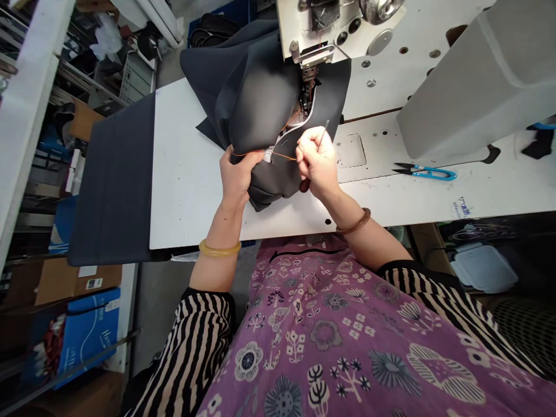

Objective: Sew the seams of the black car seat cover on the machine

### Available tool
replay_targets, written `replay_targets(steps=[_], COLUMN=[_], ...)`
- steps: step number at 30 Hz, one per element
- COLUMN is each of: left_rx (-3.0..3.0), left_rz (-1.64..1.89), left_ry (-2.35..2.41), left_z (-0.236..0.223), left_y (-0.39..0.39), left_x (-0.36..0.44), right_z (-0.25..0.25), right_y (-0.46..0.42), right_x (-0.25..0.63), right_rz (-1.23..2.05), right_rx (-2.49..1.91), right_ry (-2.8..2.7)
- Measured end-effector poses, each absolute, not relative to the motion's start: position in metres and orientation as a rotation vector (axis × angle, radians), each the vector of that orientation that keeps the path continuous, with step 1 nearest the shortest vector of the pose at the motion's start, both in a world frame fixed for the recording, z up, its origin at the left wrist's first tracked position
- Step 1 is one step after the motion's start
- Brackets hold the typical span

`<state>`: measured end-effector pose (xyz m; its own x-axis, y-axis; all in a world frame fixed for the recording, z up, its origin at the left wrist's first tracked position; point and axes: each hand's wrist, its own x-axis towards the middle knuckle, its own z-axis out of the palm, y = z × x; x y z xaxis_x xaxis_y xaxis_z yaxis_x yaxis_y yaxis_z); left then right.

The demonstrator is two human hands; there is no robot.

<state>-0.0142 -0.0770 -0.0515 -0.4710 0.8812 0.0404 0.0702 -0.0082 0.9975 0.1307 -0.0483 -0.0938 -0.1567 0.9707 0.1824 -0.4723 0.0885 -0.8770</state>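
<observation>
A bundle of dark grey fabric (256,98) lies on the white sewing table (186,174), with part of it under the needle of the sewing machine (347,29). My left hand (238,174) is closed on the folded near edge of the fabric. My right hand (317,162) is closed in a pinch on a thin metal tool whose tip sticks up above the fingers. An orange thread (278,155) runs taut between the two hands and up toward the needle area. A white seam line shows on the fabric between the hands.
Blue-handled thread snips (428,171) lie on the table to the right. A flat dark grey panel (117,179) hangs over the table's left end. Shelves with boxes stand at the left. A grey machine cover (478,81) fills the right rear.
</observation>
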Motion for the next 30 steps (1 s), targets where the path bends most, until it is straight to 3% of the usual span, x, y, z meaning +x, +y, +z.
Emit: replay_targets(steps=[12,30], left_rx=[0.803,0.788], left_rz=[1.509,1.472], left_ry=[1.398,1.354], left_z=[-0.058,-0.059], left_y=[-0.065,-0.064], left_x=[-0.026,-0.027], right_z=[-0.102,-0.110], right_y=[-0.056,-0.050], right_x=[0.129,0.120], right_rz=[0.972,0.911], right_rx=[-0.973,-0.925], right_ry=[-1.866,-1.823])
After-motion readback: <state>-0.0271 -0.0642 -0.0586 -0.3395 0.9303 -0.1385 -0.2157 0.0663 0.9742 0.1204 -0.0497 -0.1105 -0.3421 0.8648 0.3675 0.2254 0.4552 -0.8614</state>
